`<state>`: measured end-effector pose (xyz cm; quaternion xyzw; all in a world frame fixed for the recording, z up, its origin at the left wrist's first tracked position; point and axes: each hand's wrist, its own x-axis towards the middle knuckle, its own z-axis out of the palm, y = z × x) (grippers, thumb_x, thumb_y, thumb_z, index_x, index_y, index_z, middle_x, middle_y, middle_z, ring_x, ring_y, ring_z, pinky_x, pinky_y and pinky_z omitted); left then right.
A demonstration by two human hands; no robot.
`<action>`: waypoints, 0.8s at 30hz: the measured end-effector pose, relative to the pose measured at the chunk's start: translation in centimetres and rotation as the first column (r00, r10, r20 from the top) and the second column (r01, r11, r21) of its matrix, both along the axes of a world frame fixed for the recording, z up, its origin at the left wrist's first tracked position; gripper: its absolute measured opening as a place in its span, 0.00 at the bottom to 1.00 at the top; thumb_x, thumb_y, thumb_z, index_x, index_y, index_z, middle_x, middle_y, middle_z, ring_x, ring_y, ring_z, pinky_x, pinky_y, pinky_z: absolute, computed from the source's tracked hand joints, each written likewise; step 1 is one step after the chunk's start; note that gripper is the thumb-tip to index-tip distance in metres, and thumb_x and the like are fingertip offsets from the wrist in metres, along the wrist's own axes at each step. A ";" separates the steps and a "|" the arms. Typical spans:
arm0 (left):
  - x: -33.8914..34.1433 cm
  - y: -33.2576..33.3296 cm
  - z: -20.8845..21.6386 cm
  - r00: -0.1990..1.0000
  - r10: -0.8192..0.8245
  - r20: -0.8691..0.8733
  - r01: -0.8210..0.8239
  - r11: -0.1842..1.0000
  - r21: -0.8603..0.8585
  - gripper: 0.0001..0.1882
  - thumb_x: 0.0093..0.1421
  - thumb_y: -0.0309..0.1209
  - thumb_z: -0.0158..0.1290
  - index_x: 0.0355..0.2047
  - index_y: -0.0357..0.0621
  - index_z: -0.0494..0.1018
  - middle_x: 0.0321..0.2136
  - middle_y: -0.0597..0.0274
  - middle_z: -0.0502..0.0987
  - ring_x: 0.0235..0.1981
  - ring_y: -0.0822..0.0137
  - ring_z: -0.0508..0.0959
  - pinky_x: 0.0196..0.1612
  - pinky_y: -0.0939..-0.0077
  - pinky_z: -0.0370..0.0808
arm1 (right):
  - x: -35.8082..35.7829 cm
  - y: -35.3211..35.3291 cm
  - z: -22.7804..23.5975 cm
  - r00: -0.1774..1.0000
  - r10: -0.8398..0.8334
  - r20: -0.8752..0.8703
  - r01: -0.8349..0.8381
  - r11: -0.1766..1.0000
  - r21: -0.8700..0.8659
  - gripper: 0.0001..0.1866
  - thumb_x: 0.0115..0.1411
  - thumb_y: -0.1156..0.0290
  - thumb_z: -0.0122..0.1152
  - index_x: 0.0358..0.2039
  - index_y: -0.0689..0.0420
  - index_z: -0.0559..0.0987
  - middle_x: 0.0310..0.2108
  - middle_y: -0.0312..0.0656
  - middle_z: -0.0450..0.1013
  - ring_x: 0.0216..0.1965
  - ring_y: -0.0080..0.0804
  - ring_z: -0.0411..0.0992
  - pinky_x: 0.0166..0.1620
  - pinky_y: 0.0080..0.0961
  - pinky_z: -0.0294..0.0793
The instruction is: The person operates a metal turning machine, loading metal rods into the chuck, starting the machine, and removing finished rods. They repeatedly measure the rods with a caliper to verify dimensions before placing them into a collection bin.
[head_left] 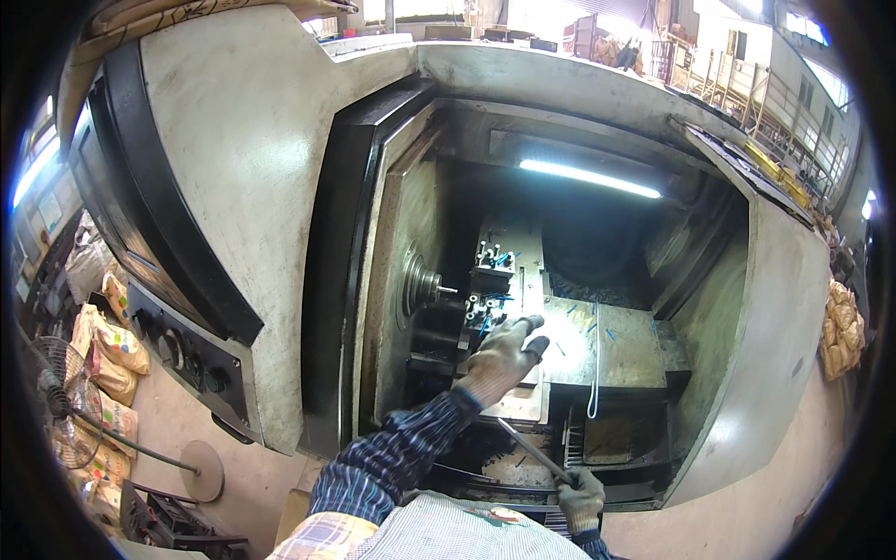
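Note:
My left hand (501,358), in a tan work glove with dark fingertips, reaches into a lathe beside the lower tool holder (485,310). Its thumb and forefinger point right, apart, with nothing visible between them; the other fingers are partly hidden. My right hand (582,500), in a grey glove, is closed round the lower end of a slim metal rod (530,446). The rod slants up and left, its far end below my left hand. A second tool holder (493,271) stands farther back. Left of both, the spindle chuck (422,286) has a short bright pin (448,290) sticking out.
A pale hooked rod (595,373) lies over the metal bed plate (635,347), among small blue chips. A lamp tube (590,178) lights the back wall. The dark door edge (338,280) rises at left, above the knob panel (191,359). A fan (65,373) and sacks stand farther left.

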<state>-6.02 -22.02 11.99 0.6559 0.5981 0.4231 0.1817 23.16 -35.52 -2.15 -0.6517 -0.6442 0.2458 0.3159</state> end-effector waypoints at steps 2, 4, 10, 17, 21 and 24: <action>0.1 4.4 -1.2 0.992 0.051 -0.113 -0.048 0.999 0.024 0.24 0.68 0.48 0.52 0.57 0.46 0.75 0.51 0.46 0.78 0.53 0.47 0.76 0.62 0.56 0.70 | 0.8 -1.2 -0.1 0.992 -0.071 -0.105 0.068 0.997 -0.036 0.07 0.47 0.75 0.71 0.29 0.59 0.84 0.24 0.44 0.80 0.27 0.33 0.80 0.35 0.29 0.78; -1.0 9.2 -0.7 0.876 0.140 -0.461 -0.173 0.984 -0.029 0.23 0.66 0.53 0.50 0.52 0.54 0.78 0.50 0.52 0.80 0.54 0.54 0.78 0.56 0.50 0.72 | 1.9 -2.3 -0.2 0.986 -0.113 -0.122 0.109 0.993 -0.042 0.08 0.48 0.75 0.72 0.30 0.59 0.84 0.24 0.42 0.81 0.27 0.30 0.79 0.36 0.28 0.78; -10.2 17.2 -3.1 0.457 0.137 -0.879 -0.674 0.698 -0.242 0.30 0.68 0.44 0.43 0.66 0.42 0.70 0.72 0.45 0.58 0.75 0.39 0.49 0.70 0.21 0.32 | 4.7 -5.5 1.9 0.940 -0.199 -0.278 0.101 0.939 -0.329 0.15 0.62 0.74 0.64 0.49 0.60 0.82 0.39 0.44 0.81 0.44 0.35 0.78 0.48 0.30 0.77; -18.2 20.4 -12.9 0.274 -0.259 -0.926 -0.603 0.704 -0.375 0.24 0.67 0.42 0.49 0.59 0.46 0.77 0.62 0.50 0.74 0.63 0.44 0.71 0.60 0.18 0.56 | 6.3 -6.9 -1.0 0.921 -0.261 -0.289 0.186 0.947 -0.261 0.12 0.60 0.74 0.65 0.46 0.57 0.83 0.32 0.39 0.80 0.31 0.26 0.76 0.35 0.25 0.77; -10.3 20.3 -4.1 0.434 -0.420 -0.797 -0.358 0.732 -0.580 0.20 0.66 0.39 0.50 0.54 0.50 0.81 0.55 0.56 0.81 0.55 0.53 0.81 0.56 0.48 0.77 | 6.4 -7.7 -1.8 0.852 -0.399 -0.339 0.258 0.883 -0.392 0.12 0.61 0.74 0.65 0.45 0.56 0.83 0.31 0.36 0.79 0.29 0.23 0.75 0.31 0.23 0.76; -12.8 21.9 -6.7 0.535 -0.439 -0.721 -0.215 0.755 -0.619 0.21 0.56 0.34 0.57 0.52 0.66 0.82 0.51 0.63 0.83 0.52 0.56 0.82 0.55 0.61 0.78 | 5.8 -7.0 -2.8 0.874 -0.342 -0.345 0.233 0.918 -0.319 0.10 0.62 0.74 0.65 0.45 0.54 0.83 0.29 0.33 0.77 0.26 0.20 0.73 0.28 0.22 0.73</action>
